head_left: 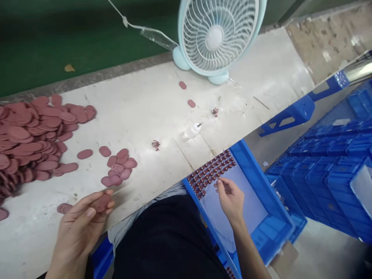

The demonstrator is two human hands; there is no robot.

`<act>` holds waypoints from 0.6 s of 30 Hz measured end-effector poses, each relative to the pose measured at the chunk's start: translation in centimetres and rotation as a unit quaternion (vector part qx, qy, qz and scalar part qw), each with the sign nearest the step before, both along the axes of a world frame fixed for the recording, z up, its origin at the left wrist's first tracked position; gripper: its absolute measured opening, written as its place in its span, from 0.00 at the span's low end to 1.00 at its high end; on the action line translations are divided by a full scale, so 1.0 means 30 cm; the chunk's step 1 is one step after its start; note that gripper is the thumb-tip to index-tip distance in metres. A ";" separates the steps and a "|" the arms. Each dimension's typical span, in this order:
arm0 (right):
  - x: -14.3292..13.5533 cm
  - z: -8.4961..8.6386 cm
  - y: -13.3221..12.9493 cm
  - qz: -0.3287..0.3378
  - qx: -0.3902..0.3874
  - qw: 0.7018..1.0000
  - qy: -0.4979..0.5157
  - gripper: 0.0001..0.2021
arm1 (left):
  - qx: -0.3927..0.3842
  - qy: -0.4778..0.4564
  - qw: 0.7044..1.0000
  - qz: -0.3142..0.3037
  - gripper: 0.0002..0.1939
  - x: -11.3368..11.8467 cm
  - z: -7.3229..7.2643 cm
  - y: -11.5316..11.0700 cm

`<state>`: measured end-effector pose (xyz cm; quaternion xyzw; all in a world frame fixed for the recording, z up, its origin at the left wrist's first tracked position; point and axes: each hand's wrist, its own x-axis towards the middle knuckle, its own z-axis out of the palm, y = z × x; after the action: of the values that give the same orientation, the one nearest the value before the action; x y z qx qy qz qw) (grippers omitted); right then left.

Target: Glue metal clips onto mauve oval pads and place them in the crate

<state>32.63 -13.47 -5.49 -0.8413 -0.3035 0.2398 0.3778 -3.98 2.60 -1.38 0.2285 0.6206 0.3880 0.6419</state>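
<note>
My left hand [78, 226] is closed around a flat, brownish-red oval piece [102, 203], held over the front of the table between thumb and fingers. Another oval piece [64, 208] lies just beyond that hand, and a small cluster of oval pieces [123, 162] is spread a little farther off. Over a blue crate [257, 178] to the right, my right hand [231, 197] has thumb and forefinger pinched together. Its fingertips are at the edge of neat rows of small dark-red parts [210, 170] on a pale sheet [247, 193]. Whatever the pinch holds is too small to make out.
A big heap of oval pieces [35, 135] covers the table's left end. A light-blue fan [215, 38] stands at the back edge. A small clear bottle [192, 131] with a dark tip lies mid-table near dark-red scraps [156, 145]. Stacked blue crates [328, 166] stand at right.
</note>
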 end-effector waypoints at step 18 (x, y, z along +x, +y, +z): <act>-0.761 0.312 1.493 0.487 0.122 0.852 -0.152 0.16 | 0.062 -0.299 0.943 0.132 0.16 0.024 -0.103 -0.044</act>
<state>9.81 31.33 3.88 -0.5591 -0.7545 0.2231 0.2614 -3.26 1.28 -4.48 0.0569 0.3996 0.5574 0.7255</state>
